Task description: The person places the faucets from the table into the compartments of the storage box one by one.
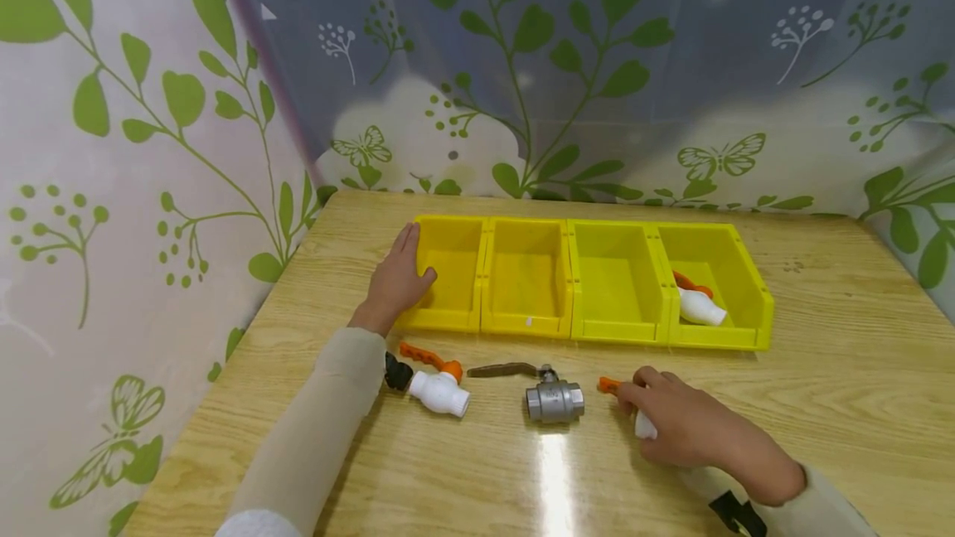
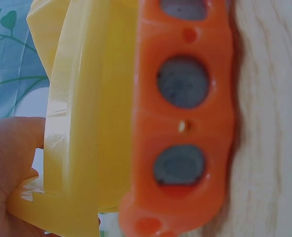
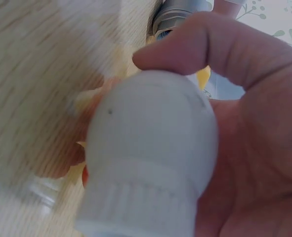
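My right hand [image 1: 690,421] grips a white plastic ball valve [image 3: 150,133] with an orange handle [image 1: 608,385], low over the table. In the right wrist view the thumb lies across the valve's round body. My left hand [image 1: 399,276] holds the left side wall of the leftmost yellow bin [image 1: 448,321], thumb on the inner side and fingers along the outside. Near my left wrist lies another white ball valve [image 1: 440,394]; its orange lever [image 2: 183,128] looms large in the left wrist view. Between the hands rests a metal ball valve [image 1: 555,401] with a brownish lever.
Yellow bins stand joined in a row at the back of the table [image 1: 843,313]. Inside the rightmost bin [image 1: 757,338] lies a white valve [image 1: 700,307] with an orange handle. Behind the table hangs a leaf-patterned curtain [image 1: 552,89], with another at the left.
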`<state>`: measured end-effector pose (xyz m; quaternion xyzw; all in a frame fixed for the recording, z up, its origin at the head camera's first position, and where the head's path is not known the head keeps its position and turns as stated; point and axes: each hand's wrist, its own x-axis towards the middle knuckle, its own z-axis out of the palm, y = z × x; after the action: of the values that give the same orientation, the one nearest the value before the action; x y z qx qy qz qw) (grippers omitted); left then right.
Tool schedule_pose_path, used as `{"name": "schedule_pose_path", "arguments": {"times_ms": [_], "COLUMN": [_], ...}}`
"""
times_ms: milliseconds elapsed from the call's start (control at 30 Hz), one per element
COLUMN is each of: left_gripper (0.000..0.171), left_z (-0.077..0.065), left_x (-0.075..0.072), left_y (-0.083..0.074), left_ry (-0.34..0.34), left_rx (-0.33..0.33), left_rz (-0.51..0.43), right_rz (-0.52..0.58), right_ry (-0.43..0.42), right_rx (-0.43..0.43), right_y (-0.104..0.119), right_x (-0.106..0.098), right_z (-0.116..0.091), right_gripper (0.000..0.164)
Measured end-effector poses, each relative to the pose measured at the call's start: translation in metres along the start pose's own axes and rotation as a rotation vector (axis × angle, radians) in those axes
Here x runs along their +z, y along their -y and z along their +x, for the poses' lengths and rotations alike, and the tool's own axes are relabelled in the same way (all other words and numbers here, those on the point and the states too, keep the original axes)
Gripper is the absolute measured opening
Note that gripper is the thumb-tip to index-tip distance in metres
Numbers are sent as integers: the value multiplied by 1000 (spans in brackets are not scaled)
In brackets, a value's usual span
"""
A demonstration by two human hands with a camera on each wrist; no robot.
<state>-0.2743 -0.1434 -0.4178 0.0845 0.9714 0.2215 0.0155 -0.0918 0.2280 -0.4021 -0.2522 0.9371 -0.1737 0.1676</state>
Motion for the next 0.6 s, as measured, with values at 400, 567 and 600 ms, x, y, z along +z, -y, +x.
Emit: {"name": "schedule_pose_path", "arguments": {"times_ms": [400,567,600], "left_gripper": [81,81,81], "left_z": [-1,0,0], "left_x": [-1,0,0], "left_y": [-1,0,0], "left_ry": [-3,-9,-10], "left_rx": [-4,4,5], "left_rz": [5,7,7], "right_rz": [-20,-40,-39], "right_ry": [-46,-78,-81], "right_rx": [29,26,26], "right_y": [4,4,4], "right_x": [-2,-2,-3], "right_z": [1,2,3], "right_gripper": [32,30,29]}}
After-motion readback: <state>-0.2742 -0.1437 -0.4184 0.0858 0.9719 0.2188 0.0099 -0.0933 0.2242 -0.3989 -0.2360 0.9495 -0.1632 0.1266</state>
